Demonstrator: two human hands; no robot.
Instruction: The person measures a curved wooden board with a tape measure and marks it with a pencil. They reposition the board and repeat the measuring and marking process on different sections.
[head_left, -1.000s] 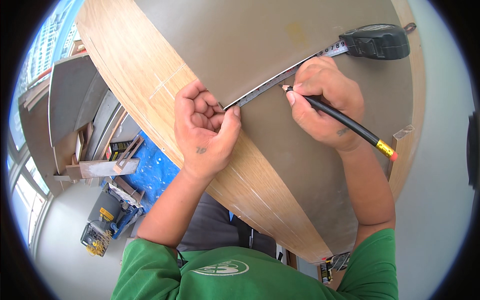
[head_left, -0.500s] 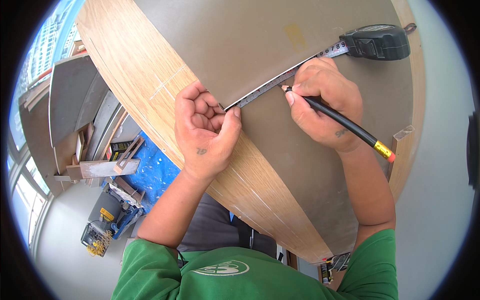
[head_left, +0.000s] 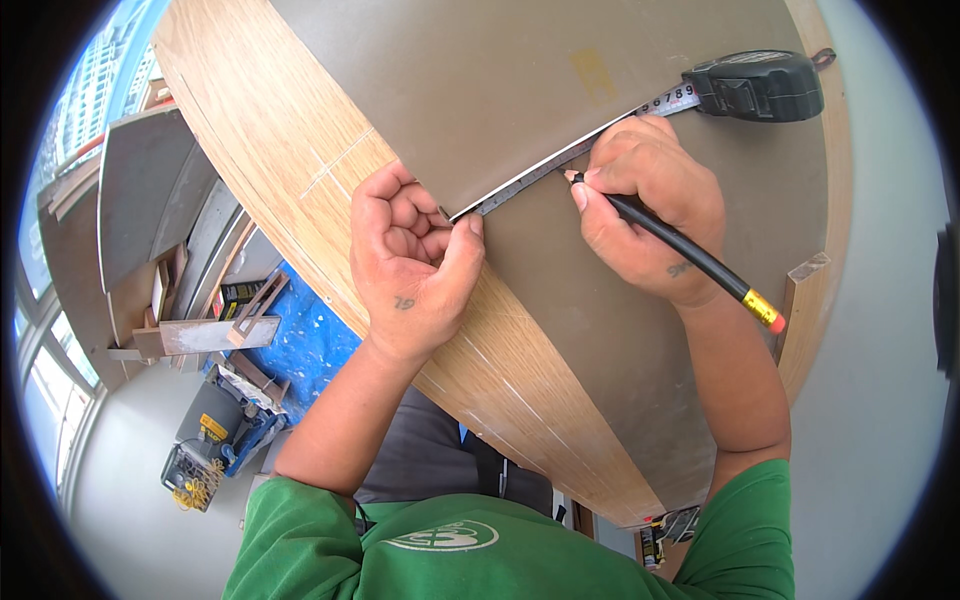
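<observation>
A black tape measure [head_left: 757, 87] lies on a brown-grey panel [head_left: 640, 370], its blade [head_left: 535, 175] pulled out toward the lower left. My left hand [head_left: 415, 255] is closed on the blade's hooked end, at the border between the panel and a strip of light wood [head_left: 500, 345]. My right hand [head_left: 655, 215] grips a black pencil [head_left: 690, 247] with a gold band and pink eraser. The pencil's tip points at the panel just beside the blade's lower edge; whether it touches I cannot tell. The curled right fingers rest along the blade.
White lines [head_left: 335, 165] are drawn on the light wood. A small wood block [head_left: 803, 285] sits at the panel's right edge. Down on the left are stacked boards [head_left: 150, 200], a blue sheet [head_left: 308, 345] and a grey machine with yellow cord [head_left: 205, 440].
Almost everything holds still. The eraser end of the pencil has dipped slightly down and left, and the tape case has shifted a touch to the right.
</observation>
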